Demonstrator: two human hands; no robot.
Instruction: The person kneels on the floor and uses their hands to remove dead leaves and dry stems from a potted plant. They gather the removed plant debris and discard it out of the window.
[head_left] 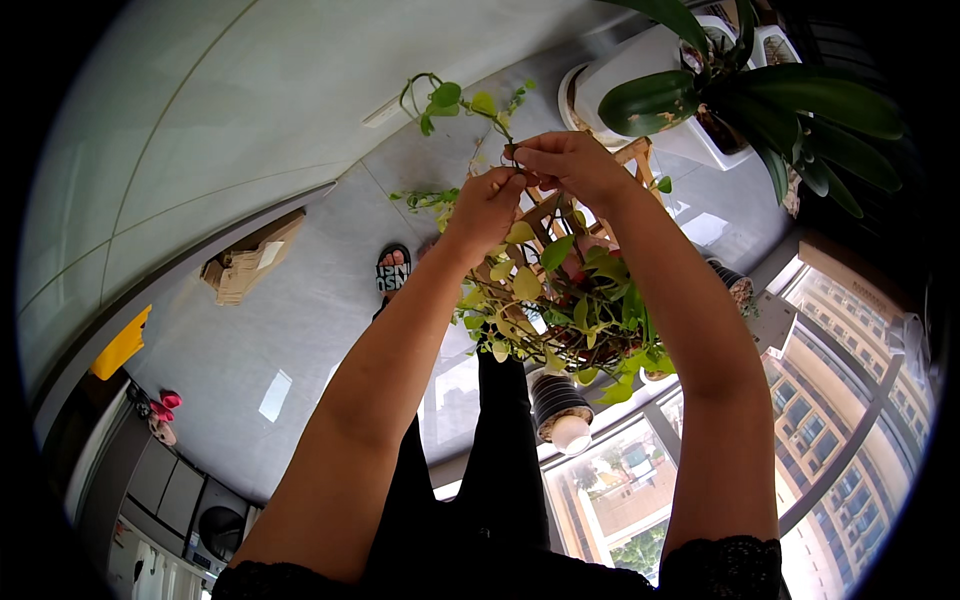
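A trailing vine (446,96) with small green heart-shaped leaves rises past my fingertips toward the wall. My left hand (485,210) is closed in a pinch at its stem. Just above and to the right, my right hand (572,163) also pinches the stem, thumb and forefinger pressed together. A small dark bit shows at the right fingertips, too small to name. Below the hands spreads the bushy potted plant (526,283), with yellowish and green leaves, on a slatted wooden stand (632,152). Its pot is mostly hidden by foliage and my right forearm.
A large dark-leaved plant (800,105) in a white planter (650,85) stands at the far right. Near the window (610,500) is a dark striped pot (558,400). Flattened cardboard (250,258) lies by the left wall. My sandalled foot (394,268) is on the grey tiles.
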